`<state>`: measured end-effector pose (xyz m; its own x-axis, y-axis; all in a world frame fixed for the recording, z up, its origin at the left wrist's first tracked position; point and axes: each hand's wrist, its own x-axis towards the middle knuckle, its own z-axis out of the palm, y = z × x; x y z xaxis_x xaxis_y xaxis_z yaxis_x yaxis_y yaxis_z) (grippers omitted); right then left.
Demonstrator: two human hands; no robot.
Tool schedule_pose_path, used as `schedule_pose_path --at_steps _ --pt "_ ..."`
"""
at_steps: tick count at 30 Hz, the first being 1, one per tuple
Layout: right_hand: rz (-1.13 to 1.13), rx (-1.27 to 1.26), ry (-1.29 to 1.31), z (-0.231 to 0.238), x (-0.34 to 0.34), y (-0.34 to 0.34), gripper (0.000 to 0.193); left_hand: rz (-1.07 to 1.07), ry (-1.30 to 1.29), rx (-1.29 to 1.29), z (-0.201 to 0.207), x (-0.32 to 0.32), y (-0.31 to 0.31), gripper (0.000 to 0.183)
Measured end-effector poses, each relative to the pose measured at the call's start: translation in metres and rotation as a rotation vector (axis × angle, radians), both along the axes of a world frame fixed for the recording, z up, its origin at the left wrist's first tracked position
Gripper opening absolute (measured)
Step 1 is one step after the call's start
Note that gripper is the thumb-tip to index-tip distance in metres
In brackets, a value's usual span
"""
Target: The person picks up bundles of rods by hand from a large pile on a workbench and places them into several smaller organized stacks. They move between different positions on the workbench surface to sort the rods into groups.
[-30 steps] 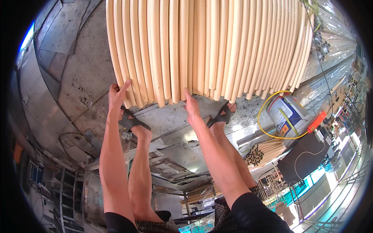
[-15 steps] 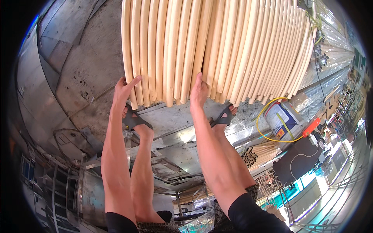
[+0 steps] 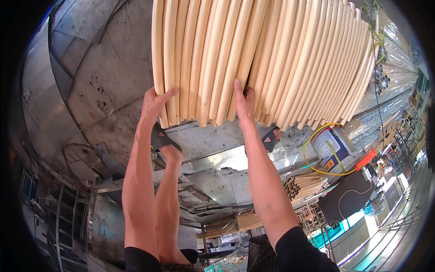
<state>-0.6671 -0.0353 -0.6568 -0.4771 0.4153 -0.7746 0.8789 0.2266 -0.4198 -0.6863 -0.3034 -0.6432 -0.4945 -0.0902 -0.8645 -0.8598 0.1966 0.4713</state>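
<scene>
A wide row of long, pale wooden poles (image 3: 290,59) lies side by side, their near ends uneven. My left hand (image 3: 155,106) grips the outer left edge, thumb over the top and fingers hidden at the side. Further right, my right hand (image 3: 245,105) has its thumb on top of the poles and its fingers in a dark gap that divides the row. Between my two hands sits the left group of poles (image 3: 204,68). The far ends of the poles run out of view.
My sandalled feet stand below the near ends, the left sandal (image 3: 164,138) beside my left forearm. At right are a bucket (image 3: 333,147), a yellow cord (image 3: 312,167) and a red-orange power strip (image 3: 366,160). Plastic-wrapped bundles (image 3: 396,81) lie beyond. Metal sheets (image 3: 45,90) line the left.
The view has shifted, so the poles and both hands appear further right. My right hand's fingers now show in the gap between the poles. Both hands stay on the left group.
</scene>
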Motion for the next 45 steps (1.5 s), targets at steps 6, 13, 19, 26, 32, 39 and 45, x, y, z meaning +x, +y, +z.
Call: schedule_pose_path --at_steps 6,13,19,26,32,39,45 --pt "0.116 -0.337 -0.093 0.003 -0.028 0.016 0.093 0.167 -0.074 0.165 -0.012 -0.001 -0.007 0.077" --pt "-0.167 -0.666 -0.195 -0.024 -0.043 0.035 0.106 0.239 -0.213 0.291 -0.014 -0.006 -0.012 0.094" --pt "-0.068 -0.763 -0.248 -0.020 -0.049 0.049 0.093 0.171 -0.297 0.406 -0.012 -0.011 -0.009 0.096" --pt "-0.296 -0.846 -0.106 -0.015 -0.030 0.040 0.090 0.325 -0.148 0.379 -0.016 0.011 0.015 0.094" --pt "-0.313 -0.920 -0.098 -0.018 -0.025 0.037 0.110 0.351 -0.152 0.495 -0.016 0.009 0.012 0.098" --pt "-0.365 -0.929 -0.049 -0.040 -0.014 0.040 0.111 0.391 -0.144 0.434 -0.017 0.012 0.021 0.102" --pt "-0.396 -0.917 0.069 -0.051 -0.005 0.039 0.108 0.401 -0.051 0.461 -0.024 0.017 0.029 0.102"
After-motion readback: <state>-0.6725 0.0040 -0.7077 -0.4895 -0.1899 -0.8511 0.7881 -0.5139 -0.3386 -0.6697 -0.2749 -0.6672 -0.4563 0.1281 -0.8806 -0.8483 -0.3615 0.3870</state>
